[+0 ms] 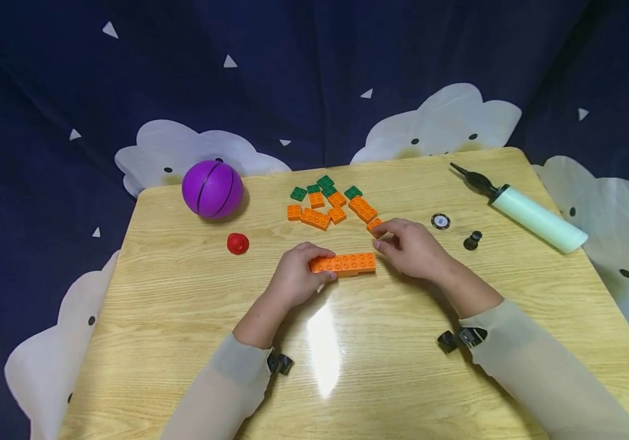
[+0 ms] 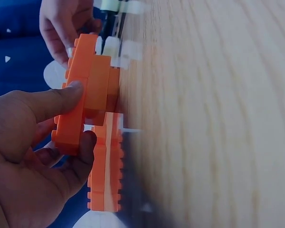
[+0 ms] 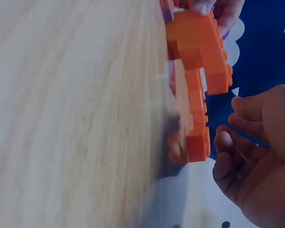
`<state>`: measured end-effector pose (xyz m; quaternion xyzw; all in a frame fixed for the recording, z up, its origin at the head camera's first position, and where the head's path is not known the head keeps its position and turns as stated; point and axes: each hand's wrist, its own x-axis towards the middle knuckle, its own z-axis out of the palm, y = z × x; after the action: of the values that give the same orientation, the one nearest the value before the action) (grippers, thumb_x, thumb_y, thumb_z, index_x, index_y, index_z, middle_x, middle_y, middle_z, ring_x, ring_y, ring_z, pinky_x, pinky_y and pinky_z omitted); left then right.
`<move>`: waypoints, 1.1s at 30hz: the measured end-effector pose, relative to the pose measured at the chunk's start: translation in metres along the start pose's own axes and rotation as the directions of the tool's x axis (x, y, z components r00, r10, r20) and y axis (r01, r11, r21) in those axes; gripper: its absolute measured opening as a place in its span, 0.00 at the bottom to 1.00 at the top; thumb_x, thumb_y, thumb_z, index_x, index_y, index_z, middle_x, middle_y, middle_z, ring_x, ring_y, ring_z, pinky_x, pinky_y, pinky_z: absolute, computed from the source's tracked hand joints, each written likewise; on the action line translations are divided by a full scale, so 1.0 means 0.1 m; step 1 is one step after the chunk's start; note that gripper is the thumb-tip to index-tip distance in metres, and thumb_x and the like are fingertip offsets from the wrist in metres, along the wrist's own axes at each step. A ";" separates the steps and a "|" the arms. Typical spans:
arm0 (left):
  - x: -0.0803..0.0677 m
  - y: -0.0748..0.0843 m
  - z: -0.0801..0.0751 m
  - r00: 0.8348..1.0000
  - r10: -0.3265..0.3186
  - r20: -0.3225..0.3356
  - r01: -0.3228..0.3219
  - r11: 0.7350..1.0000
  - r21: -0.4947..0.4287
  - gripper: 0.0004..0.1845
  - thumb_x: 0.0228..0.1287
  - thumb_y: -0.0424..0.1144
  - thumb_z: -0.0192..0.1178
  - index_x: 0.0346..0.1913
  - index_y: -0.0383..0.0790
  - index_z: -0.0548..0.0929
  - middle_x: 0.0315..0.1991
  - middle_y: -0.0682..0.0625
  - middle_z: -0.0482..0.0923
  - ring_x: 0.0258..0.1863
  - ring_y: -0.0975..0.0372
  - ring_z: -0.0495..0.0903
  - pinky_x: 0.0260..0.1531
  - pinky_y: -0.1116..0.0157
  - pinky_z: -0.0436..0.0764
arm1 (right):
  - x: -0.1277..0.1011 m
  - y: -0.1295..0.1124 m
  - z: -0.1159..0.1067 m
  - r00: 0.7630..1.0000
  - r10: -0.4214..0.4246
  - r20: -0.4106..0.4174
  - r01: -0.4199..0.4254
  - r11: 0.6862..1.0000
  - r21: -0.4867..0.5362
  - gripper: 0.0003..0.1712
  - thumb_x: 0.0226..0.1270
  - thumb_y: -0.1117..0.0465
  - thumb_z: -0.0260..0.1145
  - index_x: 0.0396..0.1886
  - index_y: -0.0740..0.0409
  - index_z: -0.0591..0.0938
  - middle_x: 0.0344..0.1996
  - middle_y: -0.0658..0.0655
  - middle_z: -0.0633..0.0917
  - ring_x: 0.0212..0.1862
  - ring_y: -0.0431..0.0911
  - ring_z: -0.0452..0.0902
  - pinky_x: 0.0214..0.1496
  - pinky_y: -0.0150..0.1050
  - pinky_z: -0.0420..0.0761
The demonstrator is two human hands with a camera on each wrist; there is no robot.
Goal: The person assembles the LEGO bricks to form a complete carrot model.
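Orange brick bar (image 1: pixel 343 264) sits mid-table, my left hand (image 1: pixel 294 278) pinching its left end. Right hand (image 1: pixel 410 247) at its 3 o'clock, fingers curled, empty (I think). Loose bricks (image 1: pixel 329 205) at 12; bare table (image 1: pixel 347 366) toward 6.

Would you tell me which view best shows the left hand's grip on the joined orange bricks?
The left wrist view: thumb and fingers of the left hand pinch the joined orange bricks. The head view shows them smaller; the right wrist view shows only fingertips.
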<state>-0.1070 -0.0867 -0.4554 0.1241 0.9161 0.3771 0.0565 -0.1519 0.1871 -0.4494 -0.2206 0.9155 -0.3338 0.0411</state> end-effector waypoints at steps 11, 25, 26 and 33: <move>0.01 -0.01 0.02 1.000 -0.007 -0.005 0.007 1.000 -0.007 0.19 0.58 0.42 0.79 0.53 0.47 0.90 0.50 0.55 0.85 0.57 0.57 0.81 0.64 0.56 0.75 | 0.21 0.17 0.07 0.993 0.092 -0.080 -0.101 0.989 -0.110 0.29 0.65 0.51 0.75 0.61 0.60 0.82 0.56 0.61 0.81 0.52 0.56 0.79 0.56 0.54 0.77; 0.01 -0.01 0.03 1.000 -0.012 -0.008 0.011 1.000 -0.011 0.19 0.58 0.42 0.79 0.53 0.48 0.90 0.50 0.55 0.85 0.57 0.57 0.81 0.64 0.56 0.75 | 0.33 0.20 0.09 0.984 0.178 -0.017 -0.179 0.972 -0.150 0.26 0.68 0.52 0.72 0.61 0.58 0.83 0.61 0.63 0.82 0.64 0.61 0.76 0.66 0.58 0.73; 0.01 -0.01 0.03 1.000 -0.012 -0.008 0.011 1.000 -0.010 0.19 0.58 0.42 0.79 0.53 0.47 0.90 0.50 0.55 0.85 0.57 0.57 0.81 0.64 0.56 0.75 | 0.33 0.20 0.09 0.984 0.178 -0.014 -0.178 0.973 -0.145 0.25 0.68 0.52 0.72 0.61 0.58 0.83 0.61 0.63 0.83 0.64 0.61 0.76 0.66 0.58 0.73; 0.01 -0.01 0.02 1.000 -0.011 -0.006 0.011 1.000 -0.012 0.20 0.58 0.42 0.79 0.53 0.48 0.90 0.50 0.55 0.85 0.56 0.57 0.81 0.64 0.56 0.75 | 0.29 0.17 0.09 0.987 0.160 0.008 -0.159 0.983 -0.090 0.26 0.68 0.54 0.72 0.63 0.56 0.83 0.62 0.62 0.82 0.66 0.60 0.75 0.68 0.58 0.72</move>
<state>-0.1077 -0.0859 -0.4570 0.1174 0.9147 0.3826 0.0564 -0.1827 0.1809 -0.4651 -0.1506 0.9439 -0.2868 0.0648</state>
